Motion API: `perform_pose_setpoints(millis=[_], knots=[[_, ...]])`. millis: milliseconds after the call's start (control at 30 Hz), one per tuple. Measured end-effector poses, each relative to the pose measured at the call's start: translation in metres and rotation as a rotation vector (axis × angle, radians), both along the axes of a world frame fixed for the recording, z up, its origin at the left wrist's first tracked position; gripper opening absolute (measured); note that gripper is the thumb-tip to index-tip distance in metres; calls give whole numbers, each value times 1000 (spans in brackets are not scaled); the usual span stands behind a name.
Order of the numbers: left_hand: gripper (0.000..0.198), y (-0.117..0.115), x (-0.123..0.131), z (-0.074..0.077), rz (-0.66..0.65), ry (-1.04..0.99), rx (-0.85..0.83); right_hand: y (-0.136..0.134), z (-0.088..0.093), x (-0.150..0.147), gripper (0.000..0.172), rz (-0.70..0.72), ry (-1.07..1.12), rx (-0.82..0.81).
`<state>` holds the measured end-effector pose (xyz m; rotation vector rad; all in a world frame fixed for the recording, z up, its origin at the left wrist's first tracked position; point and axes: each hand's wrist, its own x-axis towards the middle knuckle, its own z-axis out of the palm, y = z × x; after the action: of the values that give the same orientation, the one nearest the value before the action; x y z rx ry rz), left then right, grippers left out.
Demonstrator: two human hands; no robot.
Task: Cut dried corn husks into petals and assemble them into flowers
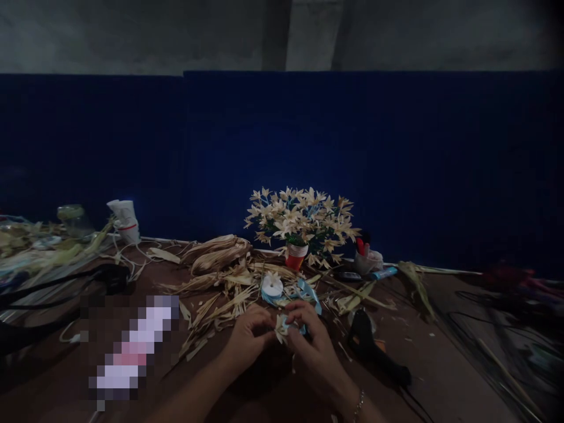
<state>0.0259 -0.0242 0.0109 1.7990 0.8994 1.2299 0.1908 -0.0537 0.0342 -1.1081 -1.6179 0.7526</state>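
Hard to make out: one long item at left, masked by coarse blocks, identity not readable; a heap at far right, dim and blurred; a second heap at far left, cut by the frame edge; both forearms, cut off at the lower edge. Flower, pale, small, partly covered by fingertips; its stem and underside cannot be told. Position: directly between the two hands, low centre, above the table. Left hand: fingers curled, nearly closed, tips and thumb pinching the flower from its left. Right hand: fingers bent, tips closed in on the flower from its right, thumb largely hidden; a bit of blue ribbon shows beside these fingertips. White roll: just beyond the hands. Husks: dry, strewn beyond and left. Bouquet: pale blooms in a red pot, farther back. Black tool: right of the right hand, apart from it, lower end trailing a cord.
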Motion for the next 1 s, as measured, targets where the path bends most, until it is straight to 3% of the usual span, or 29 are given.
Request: perform_pose_setpoints(millis=[100,300,467,700,1000], knots=[[19,-2,0,3,-34,74,22,3,-2,2,17,29,61,-27],[19,-6,2,7,-123,170,26,8,-11,3,16,228,161,-196],[19,-7,3,8,-168,180,12,9,-15,0,17,275,256,-263],[17,-4,1,0,-80,150,-19,8,-12,-1,13,205,372,-294],[16,-1,1,1,-3,62,1,7,-11,-2,12,144,240,-254]])
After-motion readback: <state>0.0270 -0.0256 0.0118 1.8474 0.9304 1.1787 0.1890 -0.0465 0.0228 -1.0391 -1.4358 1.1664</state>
